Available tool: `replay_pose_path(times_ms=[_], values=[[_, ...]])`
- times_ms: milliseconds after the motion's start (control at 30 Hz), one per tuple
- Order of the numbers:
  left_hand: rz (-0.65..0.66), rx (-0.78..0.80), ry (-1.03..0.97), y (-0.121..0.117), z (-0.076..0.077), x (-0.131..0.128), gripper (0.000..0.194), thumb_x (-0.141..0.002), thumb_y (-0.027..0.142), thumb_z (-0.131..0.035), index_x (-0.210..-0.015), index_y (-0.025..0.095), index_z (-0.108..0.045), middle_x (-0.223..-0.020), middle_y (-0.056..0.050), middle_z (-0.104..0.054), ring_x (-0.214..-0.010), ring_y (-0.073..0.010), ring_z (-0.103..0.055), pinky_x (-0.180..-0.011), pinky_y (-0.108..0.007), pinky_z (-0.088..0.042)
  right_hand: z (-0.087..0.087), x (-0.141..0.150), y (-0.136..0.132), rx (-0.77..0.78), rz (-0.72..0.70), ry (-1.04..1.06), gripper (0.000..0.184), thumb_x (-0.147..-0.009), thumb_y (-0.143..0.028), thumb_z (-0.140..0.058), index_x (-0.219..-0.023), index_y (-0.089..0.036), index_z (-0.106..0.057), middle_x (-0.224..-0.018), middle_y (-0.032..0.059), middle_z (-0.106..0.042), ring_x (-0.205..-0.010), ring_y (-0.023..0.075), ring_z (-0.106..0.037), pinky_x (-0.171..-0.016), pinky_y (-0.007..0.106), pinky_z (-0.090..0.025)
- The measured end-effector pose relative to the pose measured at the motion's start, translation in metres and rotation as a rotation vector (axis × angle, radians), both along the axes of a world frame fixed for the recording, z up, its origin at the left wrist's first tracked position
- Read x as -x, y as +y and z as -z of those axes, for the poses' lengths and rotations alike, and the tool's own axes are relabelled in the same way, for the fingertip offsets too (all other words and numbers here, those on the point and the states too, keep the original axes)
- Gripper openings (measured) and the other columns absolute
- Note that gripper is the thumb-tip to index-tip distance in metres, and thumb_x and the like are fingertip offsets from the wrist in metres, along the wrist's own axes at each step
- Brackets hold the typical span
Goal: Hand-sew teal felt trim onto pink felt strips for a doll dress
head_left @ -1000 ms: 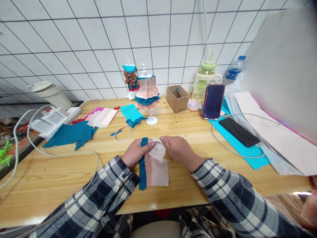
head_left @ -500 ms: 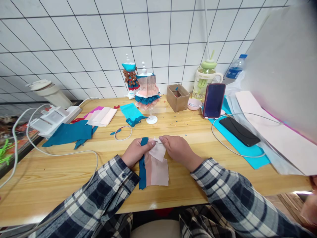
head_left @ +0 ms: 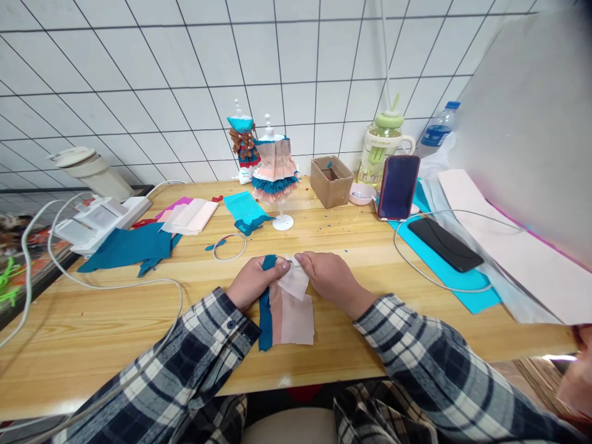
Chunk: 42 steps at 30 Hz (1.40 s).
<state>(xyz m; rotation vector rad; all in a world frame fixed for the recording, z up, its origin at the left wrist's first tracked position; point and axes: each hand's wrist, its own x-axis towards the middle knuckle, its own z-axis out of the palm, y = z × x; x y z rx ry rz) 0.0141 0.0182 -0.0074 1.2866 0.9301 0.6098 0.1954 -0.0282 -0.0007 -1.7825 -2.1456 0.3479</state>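
Near the front of the table, my left hand (head_left: 256, 279) pinches the upper part of a layered piece of crepe paper (head_left: 296, 320), with a teal strip on its left, then peach and pale pink. A pale folded flap (head_left: 295, 282) hangs over it between my hands. My right hand (head_left: 333, 276) is closed, thumb and fingers gripping the flap's top edge. Behind them stands a small white dress form (head_left: 283, 222) wearing a peach and teal paper dress (head_left: 276, 165). Another dressed form (head_left: 242, 148) is behind it at left.
Left are teal paper (head_left: 127, 246), pink sheets (head_left: 190, 216), a power strip (head_left: 104, 219) and cables. A cable ring (head_left: 230, 246) lies beyond my left hand. At the back are a cardboard box (head_left: 331, 182) and a jug (head_left: 386, 148); right, a standing phone (head_left: 398, 188) and a black phone (head_left: 444, 244).
Both hands keep their grip on the pale paper with barely any movement. The whole view has shifted very slightly.
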Motion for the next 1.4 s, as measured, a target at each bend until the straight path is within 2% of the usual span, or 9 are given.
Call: replay_pose_path(times_ms=[267,633,900,1267,1400], values=[[-0.016,0.021,-0.017,-0.0008,-0.0002,-0.0005,0.034,-0.071,0.045,-0.077,-0.076,0.013,-0.069,-0.072,-0.001,-0.069,-0.069,-0.0153,-0.06,-0.069,-0.025,-0.046,-0.0008,-0.0015,-0.0009,-0.009,0.009,0.042,0.044,-0.104,-0.038,-0.026,-0.086,-0.02,-0.062,-0.082,0.0054,-0.071,-0.078,0.0173,-0.065,-0.064,0.027,-0.035],[0.02,0.019,-0.012,-0.0003,0.0009,0.0,0.034,-0.072,0.046,-0.077,-0.077,0.013,-0.07,-0.07,0.0,-0.068,-0.066,-0.0134,-0.059,-0.067,-0.024,-0.045,0.0043,-0.0014,0.0001,-0.028,-0.019,0.135,0.045,-0.104,-0.036,-0.026,-0.08,-0.02,-0.061,-0.078,0.0043,-0.07,-0.072,0.016,-0.061,-0.063,0.027,-0.034],[0.015,0.012,0.002,0.0006,0.0014,0.0007,0.034,-0.072,0.046,-0.077,-0.077,0.013,-0.07,-0.072,0.0,-0.067,-0.068,-0.0136,-0.058,-0.068,-0.024,-0.045,0.0033,-0.0015,0.0005,-0.015,-0.017,0.105,0.046,-0.104,-0.037,-0.026,-0.079,-0.02,-0.061,-0.075,0.0042,-0.069,-0.07,0.0154,-0.061,-0.062,0.027,-0.031],[0.026,0.006,0.002,0.0004,0.0012,0.0007,0.034,-0.072,0.046,-0.076,-0.078,0.013,-0.07,-0.073,-0.001,-0.068,-0.068,-0.0137,-0.059,-0.069,-0.024,-0.045,0.0018,-0.0015,-0.0001,-0.006,-0.01,0.102,0.047,-0.104,-0.036,-0.025,-0.081,-0.02,-0.061,-0.08,0.0048,-0.071,-0.074,0.0163,-0.063,-0.064,0.027,-0.034],[0.023,-0.02,0.04,-0.0007,-0.0023,-0.0006,0.035,-0.071,0.047,-0.076,-0.072,0.014,-0.068,-0.068,0.0,-0.066,-0.065,-0.0132,-0.057,-0.067,-0.024,-0.045,0.0035,-0.0012,0.0005,-0.005,-0.019,0.096,0.046,-0.104,-0.036,-0.025,-0.082,-0.02,-0.062,-0.082,0.0051,-0.071,-0.076,0.0162,-0.063,-0.064,0.027,-0.034]])
